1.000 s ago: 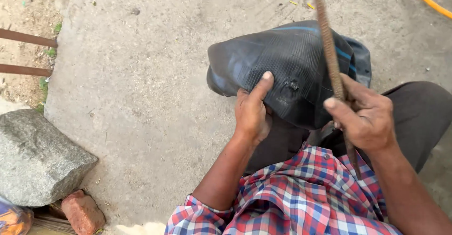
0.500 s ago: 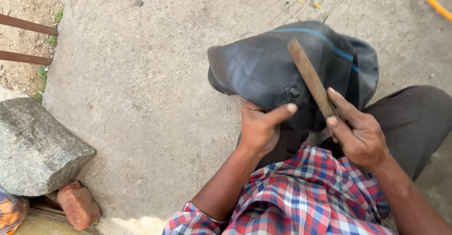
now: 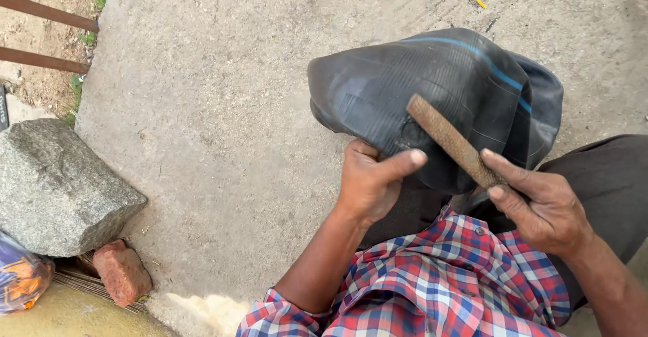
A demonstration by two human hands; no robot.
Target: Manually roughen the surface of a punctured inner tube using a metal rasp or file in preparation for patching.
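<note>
A folded black rubber inner tube (image 3: 445, 87) with a thin blue stripe rests over my knee. My left hand (image 3: 370, 180) grips its near edge, thumb stretched to the right across the rubber. My right hand (image 3: 540, 205) holds a rusty brown rasp (image 3: 451, 140) by its lower end, index finger laid along it. The rasp's upper tip lies on the tube just right of my left thumb. I wear a red and blue checked shirt (image 3: 439, 283) and dark trousers (image 3: 607, 175).
A concrete slab (image 3: 223, 121) lies under everything. At the left sit a large grey stone (image 3: 57, 188), a red brick piece (image 3: 121, 271) and a colourful bag (image 3: 20, 276). Two rusty bars (image 3: 44, 13) cross the dirt at upper left.
The rasp has drawn back down toward me across the tube, so less of it reaches past the rubber. My left thumb moved from pointing up to lying sideways on the tube.
</note>
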